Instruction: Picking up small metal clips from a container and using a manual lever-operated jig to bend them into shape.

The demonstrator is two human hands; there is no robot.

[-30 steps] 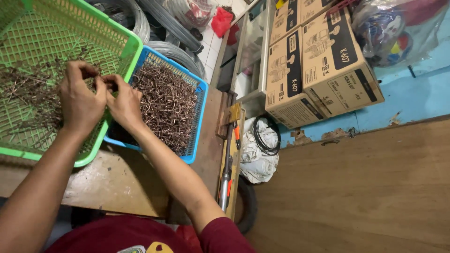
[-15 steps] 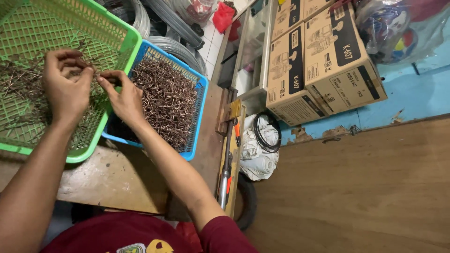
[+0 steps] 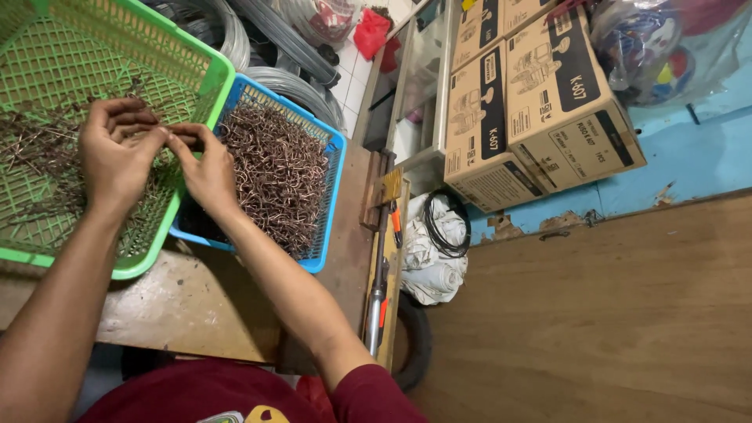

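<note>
Copper-brown wire pieces [image 3: 55,149] lie scattered in the green plastic basket [image 3: 117,47], and both hands meet above its right rim. The left hand [image 3: 116,160] and right hand [image 3: 205,171] pinch fingertips together, seemingly on one small wire piece, though it is too small to be sure. Just beside it, the blue basket [image 3: 329,196] holds a heap of bent wire hooks [image 3: 274,168]. Both baskets rest on a worn wooden table [image 3: 188,313]. Cardboard boxes [image 3: 540,102] stand well apart.

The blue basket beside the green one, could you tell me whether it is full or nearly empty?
Fairly full: the blue basket holds a thick heap of bent copper-coloured wire pieces covering most of its floor.
</note>
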